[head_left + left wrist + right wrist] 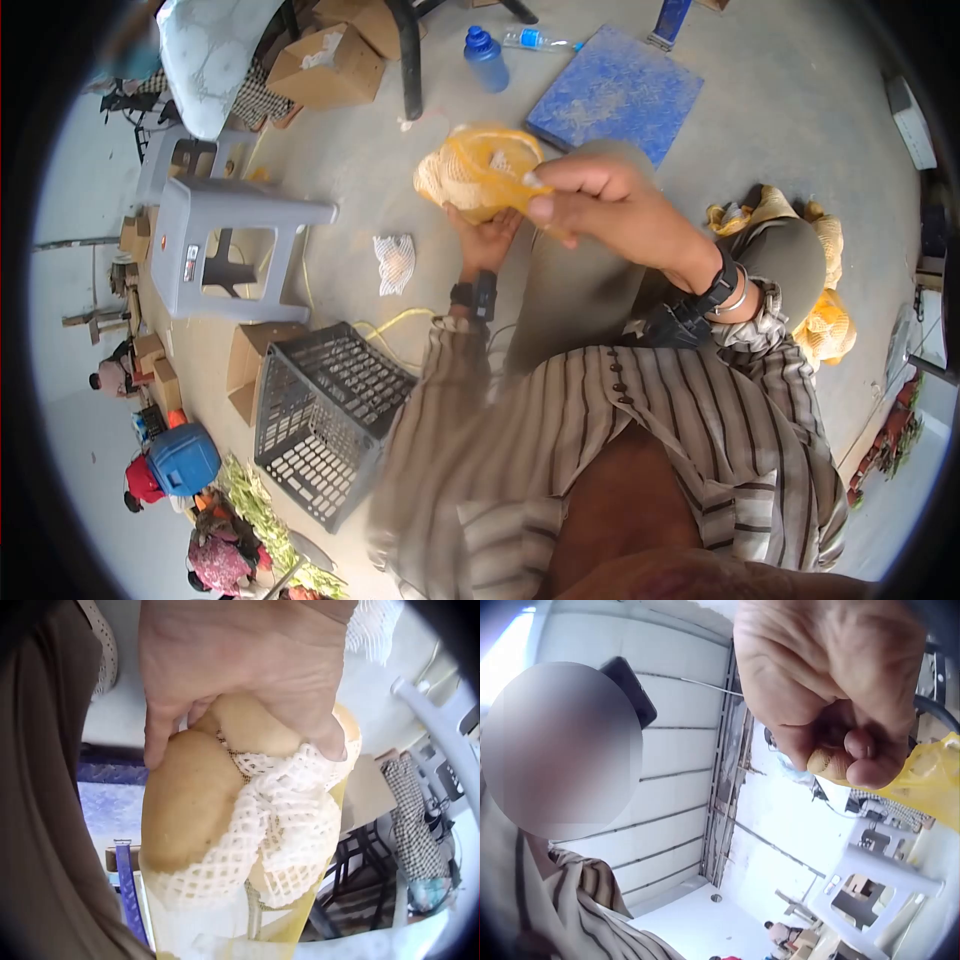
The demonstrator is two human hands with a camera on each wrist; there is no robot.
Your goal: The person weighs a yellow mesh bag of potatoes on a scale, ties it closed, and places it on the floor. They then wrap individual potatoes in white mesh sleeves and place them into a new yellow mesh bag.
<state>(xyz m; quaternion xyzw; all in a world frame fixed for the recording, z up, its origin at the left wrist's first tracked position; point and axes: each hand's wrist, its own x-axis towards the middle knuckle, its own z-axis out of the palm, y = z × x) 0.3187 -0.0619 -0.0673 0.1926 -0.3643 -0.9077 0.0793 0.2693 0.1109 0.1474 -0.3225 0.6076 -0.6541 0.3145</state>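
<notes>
A yellow plastic bag [458, 185] full of round, yellow-brown fruits hangs in front of the body, its mouth stretched wide. From beneath, my left hand [487, 238] grips the bag's bottom, thumb and fingers spread round the fruits. In the left wrist view, white foam netting [296, 832] covers parts of several smooth fruits [191, 799] above which the left hand [244, 656] arches. My right hand [625, 215] pinches the bag's rim between thumb and fingers. The right wrist view shows the right hand [832, 667] curled, with yellow film [930, 780] stretching away from it.
A white foam net [394, 264] lies on the floor near a grey plastic stool [215, 245]. Beside it stands a black crate [330, 410]. Ahead are a blue platform [615, 95] and a blue bottle [486, 60]. Filled yellow bags [825, 328] lie at right.
</notes>
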